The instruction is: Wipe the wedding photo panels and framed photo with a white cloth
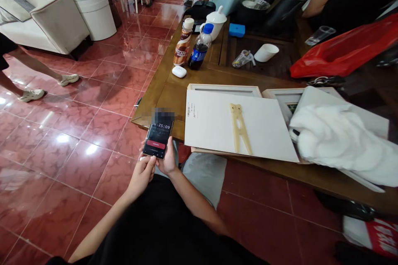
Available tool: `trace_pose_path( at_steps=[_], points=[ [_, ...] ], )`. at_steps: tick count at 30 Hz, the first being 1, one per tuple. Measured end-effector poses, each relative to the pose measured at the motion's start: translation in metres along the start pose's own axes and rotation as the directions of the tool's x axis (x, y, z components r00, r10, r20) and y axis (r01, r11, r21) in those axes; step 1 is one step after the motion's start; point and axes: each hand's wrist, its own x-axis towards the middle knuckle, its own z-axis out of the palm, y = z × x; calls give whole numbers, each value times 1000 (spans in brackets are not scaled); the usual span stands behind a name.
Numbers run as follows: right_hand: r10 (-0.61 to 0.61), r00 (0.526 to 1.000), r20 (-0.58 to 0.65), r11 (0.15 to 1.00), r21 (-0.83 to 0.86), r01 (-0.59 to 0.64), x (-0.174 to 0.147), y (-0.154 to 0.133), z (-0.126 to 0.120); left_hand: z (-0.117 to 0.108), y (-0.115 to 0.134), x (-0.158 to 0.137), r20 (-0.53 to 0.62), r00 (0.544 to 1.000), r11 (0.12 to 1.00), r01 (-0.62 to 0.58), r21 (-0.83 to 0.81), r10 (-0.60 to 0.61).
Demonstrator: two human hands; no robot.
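A smartphone (pixel 157 136) with a dark screen, large timer-like digits and a red button is held over my lap, by the table's corner. Its top end is blurred out. My right hand (pixel 168 158) wraps round the phone from the right and underneath, thumb along the edge. Closed at the phone's lower edge, my left hand (pixel 144 174) pinches it with the thumb near the bottom of the screen. To the right, a pale yellow two-legged piece with a cat-like head (pixel 239 129) lies on a flat white box (pixel 211 132).
On the wooden table (pixel 161 91) stand a brown drink bottle (pixel 183 45), a cola bottle (pixel 198 54), a lidded white mug (pixel 216 22) and a white earbud case (pixel 179 71). White cloth (pixel 336 132) and a red bag (pixel 345 49) lie right. People are nearby.
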Motion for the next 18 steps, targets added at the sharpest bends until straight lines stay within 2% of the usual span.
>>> trace_pose_path(
  at_steps=[10,18],
  points=[
    [11,997,-75,999,-46,-15,0,-1,3,5,6,0,32,998,998,49,-44,-47],
    [-14,999,-35,999,-40,12,0,-6,4,9,9,0,3,999,997,45,-62,-45]
  ],
)
